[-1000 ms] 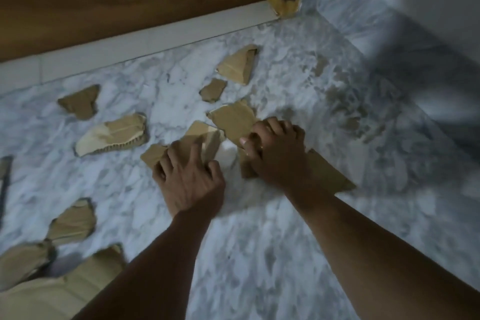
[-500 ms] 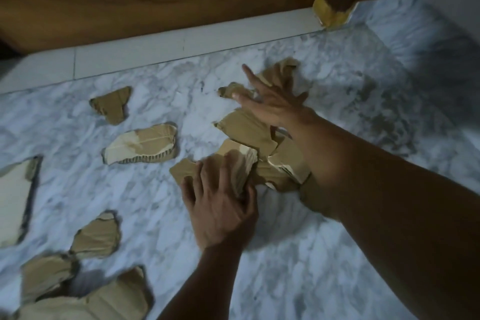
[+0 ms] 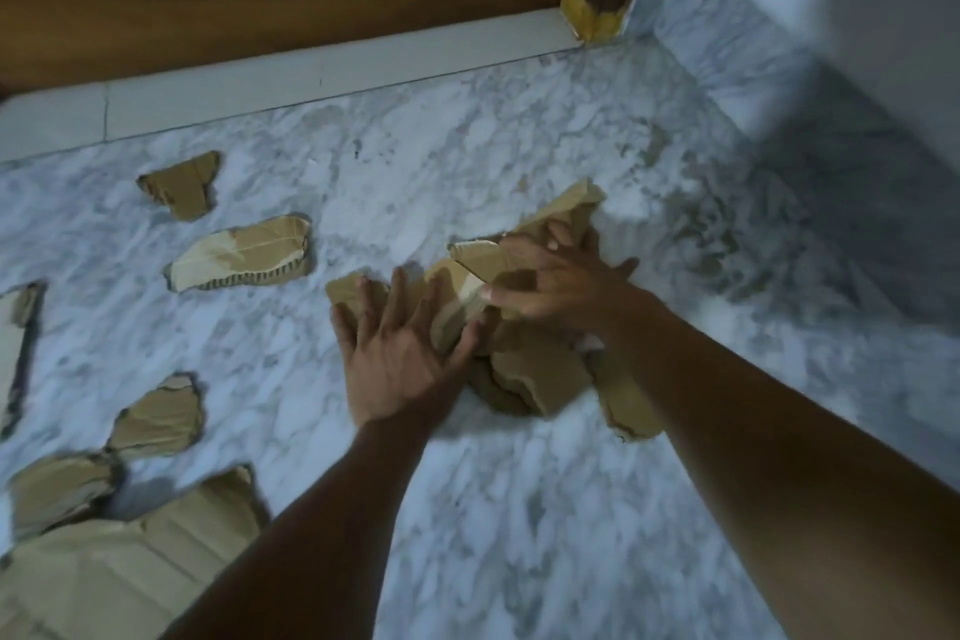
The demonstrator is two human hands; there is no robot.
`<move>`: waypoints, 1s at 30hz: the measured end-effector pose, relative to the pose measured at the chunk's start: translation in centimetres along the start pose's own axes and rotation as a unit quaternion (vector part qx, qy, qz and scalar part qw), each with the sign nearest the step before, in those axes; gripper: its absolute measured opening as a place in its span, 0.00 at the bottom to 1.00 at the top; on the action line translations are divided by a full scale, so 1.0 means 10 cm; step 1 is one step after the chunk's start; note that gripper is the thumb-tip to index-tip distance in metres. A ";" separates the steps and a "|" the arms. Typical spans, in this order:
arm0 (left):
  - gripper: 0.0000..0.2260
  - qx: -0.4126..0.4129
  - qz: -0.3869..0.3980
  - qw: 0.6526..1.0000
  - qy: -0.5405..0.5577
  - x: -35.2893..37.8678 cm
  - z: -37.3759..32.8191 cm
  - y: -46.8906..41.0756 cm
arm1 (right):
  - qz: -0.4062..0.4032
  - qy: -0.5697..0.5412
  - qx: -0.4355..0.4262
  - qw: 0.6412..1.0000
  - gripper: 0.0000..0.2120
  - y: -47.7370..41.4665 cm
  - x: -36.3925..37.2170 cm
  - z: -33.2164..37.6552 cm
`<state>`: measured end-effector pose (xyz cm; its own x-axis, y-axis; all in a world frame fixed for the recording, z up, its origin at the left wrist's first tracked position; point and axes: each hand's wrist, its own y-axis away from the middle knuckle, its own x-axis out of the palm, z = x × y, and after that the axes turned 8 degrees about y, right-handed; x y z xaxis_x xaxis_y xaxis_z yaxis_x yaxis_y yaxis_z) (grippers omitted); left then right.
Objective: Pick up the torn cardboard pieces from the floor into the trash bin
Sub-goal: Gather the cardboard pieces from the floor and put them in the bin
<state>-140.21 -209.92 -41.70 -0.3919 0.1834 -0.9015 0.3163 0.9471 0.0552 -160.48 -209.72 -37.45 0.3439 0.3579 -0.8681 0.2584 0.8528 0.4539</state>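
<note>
The left hand (image 3: 400, 353) is pressed flat, fingers spread, against the gathered cardboard pile (image 3: 535, 379). The right hand (image 3: 561, 286) is spread open over it, apparently for bunching. Loose pieces (image 3: 244, 255) are seen scattered farther left on the floor (image 3: 519, 509).

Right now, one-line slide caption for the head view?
Left hand and right hand push torn cardboard pieces together on the marble floor; loose pieces lie scattered to the left.

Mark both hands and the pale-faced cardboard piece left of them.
left hand (image 3: 400, 359): head view, back of the hand.
right hand (image 3: 561, 286): head view, back of the hand.
pale-faced cardboard piece (image 3: 241, 255): head view, middle of its top face.
</note>
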 end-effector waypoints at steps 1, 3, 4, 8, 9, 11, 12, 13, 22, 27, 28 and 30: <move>0.34 0.020 -0.005 1.000 0.007 0.01 0.00 0.04 | -0.007 -0.001 0.004 1.000 0.35 0.12 0.10 -0.05; 0.33 0.044 -0.004 0.999 0.020 0.05 -0.02 0.17 | -0.027 0.008 0.016 0.999 0.32 0.36 0.28 -0.12; 0.33 0.050 -0.006 0.998 0.025 0.07 -0.04 0.28 | -0.040 0.015 0.022 0.999 0.30 0.49 0.37 -0.16; 0.37 0.062 -0.030 0.996 0.055 0.18 -0.18 0.81 | -0.089 0.038 0.019 0.995 0.29 1.08 0.53 -0.23; 0.38 0.069 -0.035 0.995 0.067 0.20 -0.22 0.92 | -0.096 0.038 0.013 0.995 0.32 1.22 0.55 -0.26; 0.41 0.081 -0.042 0.992 0.087 0.22 -0.29 1.07 | -0.104 0.014 0.006 0.995 0.38 1.43 0.56 -0.36; 0.43 0.081 -0.034 0.992 0.091 0.23 -0.32 1.12 | -0.111 -0.010 0.013 0.994 0.41 1.52 0.56 -0.45; 0.45 0.074 -0.019 0.993 0.087 0.23 -0.34 1.14 | -0.117 -0.038 0.029 0.992 0.45 1.57 0.56 -0.55; 0.43 0.129 0.044 0.991 0.013 0.41 -0.57 1.48 | -0.136 -0.170 0.082 0.973 0.35 1.50 0.84 -0.89; 0.41 0.075 0.015 0.997 0.012 0.38 -0.66 1.68 | -0.151 -0.099 0.012 0.983 0.52 1.93 0.99 -0.98; 0.41 0.070 0.016 0.997 0.011 0.37 -0.68 1.68 | -0.144 -0.084 -0.001 0.986 0.57 2.03 1.01 -0.99; 0.41 0.061 0.024 0.998 0.012 0.35 -0.70 1.68 | -0.092 -0.072 -0.021 0.993 0.65 2.24 1.08 -1.00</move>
<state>-142.28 -191.54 -40.92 -0.3940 0.2347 -0.8886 0.4365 0.8986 0.0438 -160.04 -182.99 -38.68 0.4205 0.1393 -0.8965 0.2916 0.9149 0.2790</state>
